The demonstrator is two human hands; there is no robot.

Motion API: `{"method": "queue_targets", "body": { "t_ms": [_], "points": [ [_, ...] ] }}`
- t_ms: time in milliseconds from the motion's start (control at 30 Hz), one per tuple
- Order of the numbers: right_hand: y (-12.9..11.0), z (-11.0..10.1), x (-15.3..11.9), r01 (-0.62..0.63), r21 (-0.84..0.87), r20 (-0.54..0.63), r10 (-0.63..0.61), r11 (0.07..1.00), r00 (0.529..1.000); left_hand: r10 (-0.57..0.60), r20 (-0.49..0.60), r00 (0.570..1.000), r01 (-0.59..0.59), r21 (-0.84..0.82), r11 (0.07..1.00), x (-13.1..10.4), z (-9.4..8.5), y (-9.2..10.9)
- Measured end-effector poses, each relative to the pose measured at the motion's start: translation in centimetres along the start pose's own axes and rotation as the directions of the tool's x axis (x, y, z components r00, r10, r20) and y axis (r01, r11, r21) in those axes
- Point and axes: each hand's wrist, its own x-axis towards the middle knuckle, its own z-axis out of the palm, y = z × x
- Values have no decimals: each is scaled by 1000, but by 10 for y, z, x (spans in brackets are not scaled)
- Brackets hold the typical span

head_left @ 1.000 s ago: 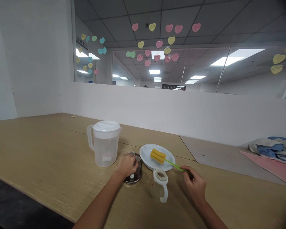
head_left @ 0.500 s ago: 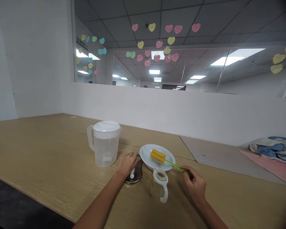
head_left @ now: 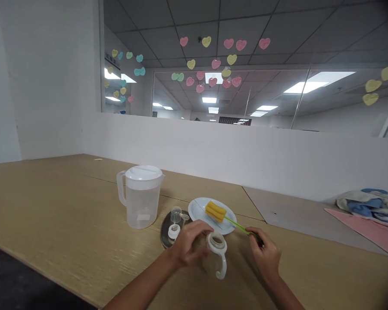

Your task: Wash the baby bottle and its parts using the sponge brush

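My right hand (head_left: 264,249) grips the green handle of a bottle brush (head_left: 216,211) whose yellow sponge head lies over a white plate (head_left: 198,215). Curved at the left side of a clear bottle is my left hand (head_left: 190,243), thumb and fingers apart and partly blurred; whether it touches the bottle I cannot tell. The bottle stands upright with an open mouth and a white collar with a hooked handle (head_left: 222,262). Left of the hand, a dark round tray (head_left: 164,228) holds a white ring cap (head_left: 173,231), a clear dome cover (head_left: 176,214) and another small clear piece.
A lidded translucent pitcher (head_left: 142,202) stands on the wooden table (head_left: 67,206) to the left of the tray. On the right lie a crumpled blue and white cloth (head_left: 370,206) and a pink cloth (head_left: 358,224). A white wall with a window runs behind the table.
My left hand has moved right, from the dark tray to the bottle's side, uncovering the small parts on the tray. My right hand still holds the brush in nearly the same place.
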Motion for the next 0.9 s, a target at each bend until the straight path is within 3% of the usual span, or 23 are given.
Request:
{"method": "queue_targets", "body": {
  "t_ms": [100, 233, 333, 633, 800, 900],
  "points": [
    [6, 1, 0, 27, -12, 17, -27, 1000, 999, 38, 110, 993, -48, 89, 995, -1, 6, 3],
    [7, 2, -1, 52, -17, -7, -53, 998, 999, 14, 91, 996, -32, 201, 979, 0, 17, 0],
    [3, 1, -1, 67, -13, -29, -67, 998, 997, 20, 82, 996, -34, 170, 985, -1, 26, -4],
    [1, 1, -1, 96, 8, -44, -95, 995, 994, -174, 134, 976, 172, 29, 985, -5, 37, -10],
    [2, 2, -1, 87, 20, -41, -86, 996, 995, -363, 150, 920, 368, -3, 930, -2, 35, -2],
    [2, 2, -2, 95, 19, -36, -94, 995, 995, -337, 160, 928, 340, 9, 940, -2, 31, 1]
  ]
}}
